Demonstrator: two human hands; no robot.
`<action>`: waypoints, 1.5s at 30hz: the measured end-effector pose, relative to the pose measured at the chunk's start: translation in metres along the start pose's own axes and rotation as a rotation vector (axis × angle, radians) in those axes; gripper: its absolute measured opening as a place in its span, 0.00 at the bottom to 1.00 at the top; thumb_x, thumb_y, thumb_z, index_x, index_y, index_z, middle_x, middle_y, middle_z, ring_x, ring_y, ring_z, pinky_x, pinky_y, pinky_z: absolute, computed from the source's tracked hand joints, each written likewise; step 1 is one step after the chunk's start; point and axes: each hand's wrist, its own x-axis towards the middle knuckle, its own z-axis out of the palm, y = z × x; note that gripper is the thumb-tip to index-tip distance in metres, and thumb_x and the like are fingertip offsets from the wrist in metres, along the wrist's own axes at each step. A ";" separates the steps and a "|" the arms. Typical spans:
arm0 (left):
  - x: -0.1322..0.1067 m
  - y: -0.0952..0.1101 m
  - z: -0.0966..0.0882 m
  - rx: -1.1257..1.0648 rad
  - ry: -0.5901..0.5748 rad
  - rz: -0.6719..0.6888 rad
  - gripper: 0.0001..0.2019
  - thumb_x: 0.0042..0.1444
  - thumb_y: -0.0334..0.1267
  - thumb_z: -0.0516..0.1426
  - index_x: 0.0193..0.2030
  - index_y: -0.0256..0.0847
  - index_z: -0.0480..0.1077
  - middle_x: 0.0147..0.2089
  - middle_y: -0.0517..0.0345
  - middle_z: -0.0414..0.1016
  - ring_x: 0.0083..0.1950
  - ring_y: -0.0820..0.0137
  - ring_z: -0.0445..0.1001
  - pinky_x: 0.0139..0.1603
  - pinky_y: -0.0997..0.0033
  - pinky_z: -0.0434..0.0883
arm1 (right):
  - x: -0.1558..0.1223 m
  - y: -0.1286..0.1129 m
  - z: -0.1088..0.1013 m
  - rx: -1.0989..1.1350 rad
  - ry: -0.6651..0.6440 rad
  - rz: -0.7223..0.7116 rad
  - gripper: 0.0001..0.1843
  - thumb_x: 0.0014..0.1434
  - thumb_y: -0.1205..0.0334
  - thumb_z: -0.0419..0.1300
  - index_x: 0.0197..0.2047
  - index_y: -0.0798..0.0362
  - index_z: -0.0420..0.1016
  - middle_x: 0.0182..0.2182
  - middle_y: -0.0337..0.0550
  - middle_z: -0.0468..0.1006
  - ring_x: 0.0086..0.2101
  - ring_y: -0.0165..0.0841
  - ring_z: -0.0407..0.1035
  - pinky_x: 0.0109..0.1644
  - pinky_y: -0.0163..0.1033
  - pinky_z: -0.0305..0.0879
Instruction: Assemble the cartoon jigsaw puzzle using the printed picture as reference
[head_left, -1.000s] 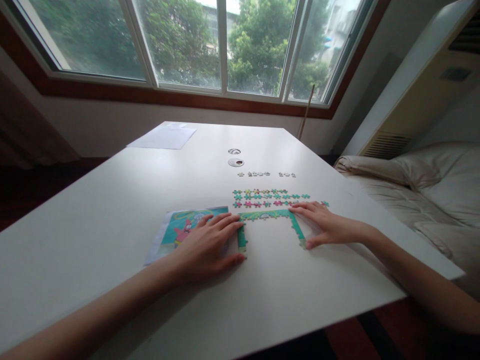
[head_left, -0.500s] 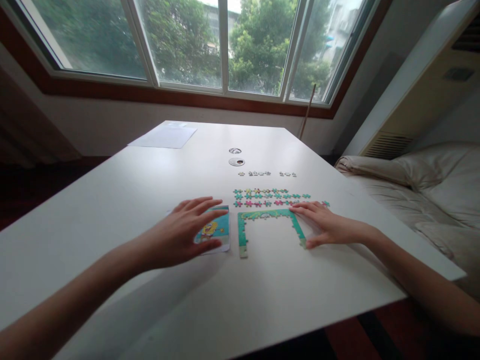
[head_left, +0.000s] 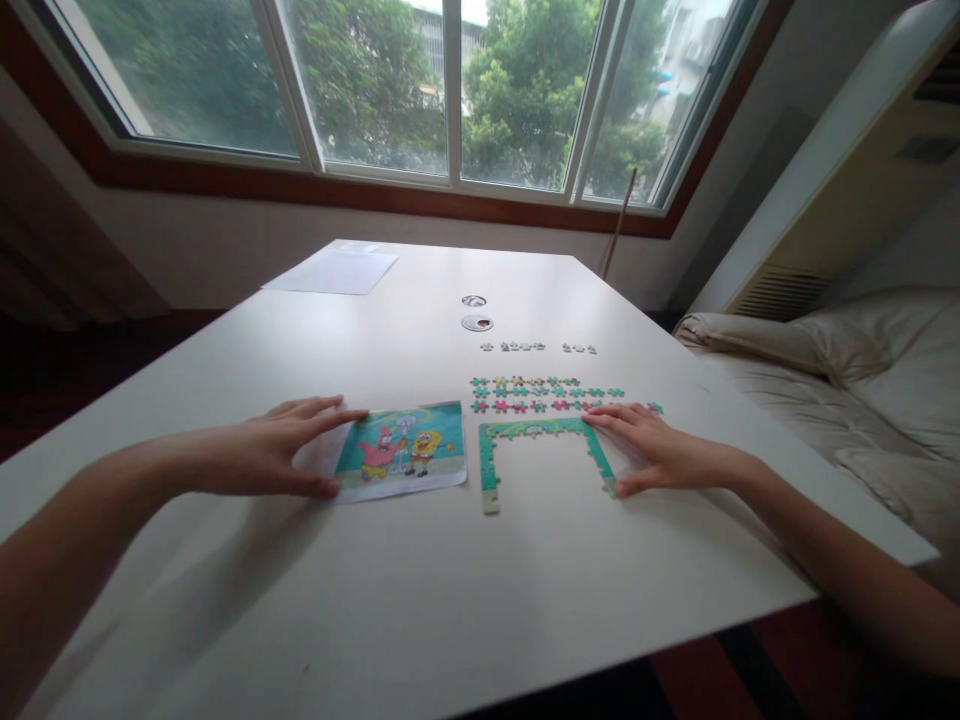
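A printed cartoon picture (head_left: 405, 455) on white paper lies flat on the white table. At its left edge is my left hand (head_left: 281, 450), thumb and fingers spread apart, the tips at the paper's border. To the right of the picture sits a partly joined puzzle border (head_left: 491, 470) in green, its top and two sides linked and the lower side open. My right hand (head_left: 649, 445) rests against the border's right side, fingertips at the upper corner and thumb near the lower end, fingers apart. Loose puzzle pieces (head_left: 540, 393) lie in rows just beyond the border.
Farther up the table (head_left: 247, 390) are a row of paler pieces (head_left: 525, 346) and two round grommets (head_left: 477, 323). White sheets (head_left: 334, 270) lie at the far left corner. A beige sofa (head_left: 847, 350) stands along the right, and a window (head_left: 450, 100) is behind.
My left hand has moved left, off the top of the cartoon picture to its left edge, uncovering it. My right hand stays at the puzzle border.
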 end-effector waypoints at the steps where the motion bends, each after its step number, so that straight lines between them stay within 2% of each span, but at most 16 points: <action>1: 0.000 0.000 -0.001 -0.006 0.005 -0.013 0.37 0.49 0.56 0.56 0.64 0.47 0.51 0.67 0.47 0.48 0.65 0.50 0.47 0.60 0.49 0.52 | 0.000 -0.001 0.000 0.003 0.000 0.001 0.47 0.47 0.35 0.55 0.64 0.49 0.49 0.62 0.51 0.52 0.60 0.50 0.45 0.61 0.56 0.42; 5: 0.001 -0.003 -0.003 -0.033 0.002 -0.052 0.38 0.48 0.58 0.56 0.64 0.47 0.51 0.66 0.46 0.48 0.65 0.49 0.48 0.59 0.49 0.53 | -0.002 -0.004 -0.002 0.006 0.007 0.014 0.47 0.47 0.35 0.55 0.64 0.48 0.49 0.61 0.51 0.52 0.60 0.51 0.45 0.61 0.56 0.43; 9: 0.002 -0.004 -0.004 -0.019 -0.002 -0.048 0.38 0.49 0.58 0.55 0.64 0.46 0.50 0.67 0.48 0.47 0.66 0.52 0.47 0.60 0.52 0.52 | -0.002 -0.005 -0.001 -0.014 0.001 0.017 0.47 0.47 0.35 0.55 0.64 0.51 0.49 0.61 0.52 0.52 0.60 0.49 0.46 0.61 0.54 0.43; 16: 0.001 -0.002 -0.006 -0.033 -0.008 -0.027 0.36 0.53 0.59 0.50 0.65 0.45 0.46 0.68 0.48 0.43 0.66 0.52 0.45 0.60 0.50 0.51 | -0.003 -0.002 0.001 -0.017 0.006 0.011 0.47 0.47 0.35 0.55 0.64 0.51 0.50 0.62 0.51 0.52 0.60 0.48 0.46 0.61 0.53 0.43; 23: 0.001 -0.003 -0.007 -0.064 -0.026 -0.050 0.38 0.52 0.60 0.51 0.66 0.46 0.46 0.68 0.46 0.41 0.66 0.49 0.42 0.60 0.49 0.49 | -0.004 -0.001 0.002 -0.002 0.011 -0.003 0.47 0.47 0.35 0.55 0.64 0.48 0.49 0.61 0.50 0.53 0.59 0.49 0.47 0.61 0.55 0.43; 30: 0.003 -0.004 -0.007 -0.044 -0.025 -0.058 0.37 0.53 0.61 0.48 0.66 0.47 0.45 0.69 0.50 0.40 0.66 0.49 0.41 0.60 0.49 0.50 | -0.004 -0.003 0.001 -0.002 0.007 0.006 0.47 0.47 0.35 0.54 0.65 0.47 0.48 0.62 0.50 0.52 0.59 0.50 0.46 0.61 0.55 0.43; 38: 0.004 -0.007 -0.006 -0.020 -0.019 -0.039 0.37 0.54 0.61 0.47 0.66 0.46 0.44 0.69 0.48 0.39 0.67 0.50 0.41 0.60 0.50 0.49 | -0.004 -0.001 0.002 -0.013 0.002 0.010 0.47 0.47 0.35 0.55 0.65 0.49 0.48 0.62 0.50 0.52 0.59 0.50 0.46 0.61 0.55 0.43; 45: 0.009 -0.011 -0.006 -0.002 -0.053 -0.093 0.42 0.47 0.64 0.51 0.66 0.50 0.45 0.69 0.50 0.40 0.67 0.52 0.42 0.61 0.55 0.52 | -0.004 0.000 0.002 -0.005 0.002 0.004 0.47 0.47 0.34 0.55 0.65 0.47 0.48 0.61 0.50 0.53 0.59 0.51 0.47 0.61 0.56 0.43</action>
